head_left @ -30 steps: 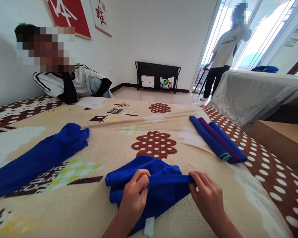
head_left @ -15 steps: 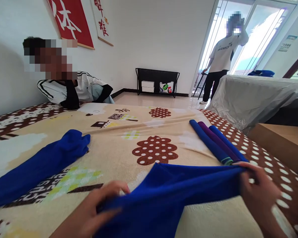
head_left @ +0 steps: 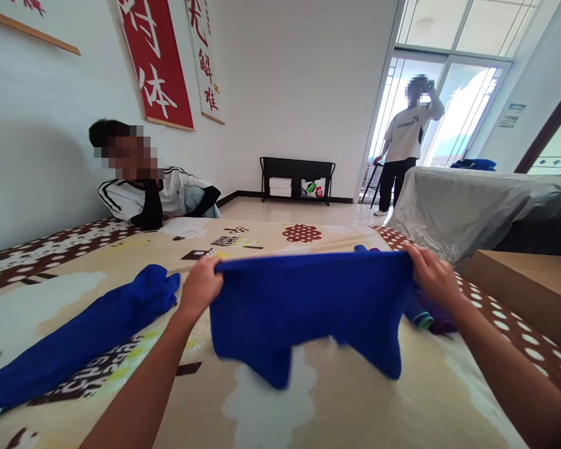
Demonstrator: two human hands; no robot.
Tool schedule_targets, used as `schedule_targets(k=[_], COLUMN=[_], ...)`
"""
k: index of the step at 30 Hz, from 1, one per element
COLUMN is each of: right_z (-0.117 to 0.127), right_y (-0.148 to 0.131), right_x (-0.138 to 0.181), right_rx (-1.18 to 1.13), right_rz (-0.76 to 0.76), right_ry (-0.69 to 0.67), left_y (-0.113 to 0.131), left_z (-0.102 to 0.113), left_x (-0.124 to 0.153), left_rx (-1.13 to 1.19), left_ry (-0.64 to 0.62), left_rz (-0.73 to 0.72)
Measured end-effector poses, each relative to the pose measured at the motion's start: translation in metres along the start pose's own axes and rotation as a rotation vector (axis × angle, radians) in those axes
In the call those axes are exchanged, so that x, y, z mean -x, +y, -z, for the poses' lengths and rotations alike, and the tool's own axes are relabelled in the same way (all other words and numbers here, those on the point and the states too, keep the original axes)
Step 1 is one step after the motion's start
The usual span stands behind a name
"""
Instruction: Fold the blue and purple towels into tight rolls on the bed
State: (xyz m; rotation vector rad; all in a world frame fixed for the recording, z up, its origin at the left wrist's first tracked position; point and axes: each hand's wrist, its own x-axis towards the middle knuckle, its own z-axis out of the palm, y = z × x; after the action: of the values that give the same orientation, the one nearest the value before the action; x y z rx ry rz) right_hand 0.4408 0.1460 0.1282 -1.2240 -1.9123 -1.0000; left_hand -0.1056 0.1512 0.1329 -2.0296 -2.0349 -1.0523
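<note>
A blue towel (head_left: 308, 299) is stretched between my hands above the bed. Its upper edge is taut, and its lower edge hangs unevenly, with two corners drooping. My left hand (head_left: 201, 284) is closed on the upper left corner. The upper right corner is gripped by my right hand (head_left: 434, 277). Another blue towel (head_left: 98, 318) lies bunched lengthwise to the left, a white tag at its near end. Beyond my right hand, a blue roll of cloth (head_left: 418, 315) and a purple roll (head_left: 442, 318) are partly hidden behind the held towel.
A patterned beige blanket (head_left: 355, 399) with a brown dotted border covers the bed. One person (head_left: 168, 187) leans on its far left edge; another (head_left: 404, 137) stands by the glass door. To the right are a cardboard box (head_left: 528, 274) and a plastic-covered piece of furniture (head_left: 449, 206).
The blue towel was slack and low; now it is raised and spread wide. My left hand has moved up and forward to its corner, and my right hand has lifted. The view has tilted up.
</note>
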Motion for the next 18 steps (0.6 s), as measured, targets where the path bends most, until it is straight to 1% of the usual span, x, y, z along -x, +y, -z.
schedule_targets(k=[2,3,5,6,7,8,9,12,14,16,18], right_z=[0.009,0.014,0.025,0.028,0.03,0.03,0.028,0.017,0.01,0.008,0.012], right_y=[0.016,0.021,0.024,0.021,0.016,0.009,0.0,-0.03,-0.047,-0.059,-0.064], right_x=[-0.035,-0.046,-0.051,-0.045,-0.032,-0.015,0.005,0.078,0.126,0.167,0.199], right_rx=[0.023,0.03,0.029,0.021,0.002,-0.026,-0.062,-0.189,-0.25,-0.296,-0.314], right_rz=[-0.054,-0.089,-0.157,-0.185,-0.197,-0.191,-0.166,-0.04,0.014,0.017,-0.022], right_ry=[0.085,0.138,0.247,0.288,0.305,0.295,0.256,0.048,-0.067,-0.179,-0.288], left_y=[0.005,0.004,-0.008,-0.019,-0.034,-0.051,-0.069,-0.119,-0.145,-0.165,-0.181], left_z=[0.024,0.035,0.051,0.054,0.054,0.051,0.045,0.022,0.008,0.0,-0.001], left_x=[-0.031,-0.04,-0.044,-0.038,-0.028,-0.014,0.002,0.061,0.098,0.131,0.158], left_rx=[-0.015,-0.019,-0.031,-0.041,-0.055,-0.072,-0.092,-0.157,-0.194,-0.218,-0.27], left_ry=[0.199,0.279,0.388,0.416,0.428,0.417,0.387,0.244,0.149,0.071,0.009], left_rz=[-0.034,-0.051,-0.075,-0.082,-0.086,-0.091,-0.097,-0.087,-0.06,-0.037,0.001])
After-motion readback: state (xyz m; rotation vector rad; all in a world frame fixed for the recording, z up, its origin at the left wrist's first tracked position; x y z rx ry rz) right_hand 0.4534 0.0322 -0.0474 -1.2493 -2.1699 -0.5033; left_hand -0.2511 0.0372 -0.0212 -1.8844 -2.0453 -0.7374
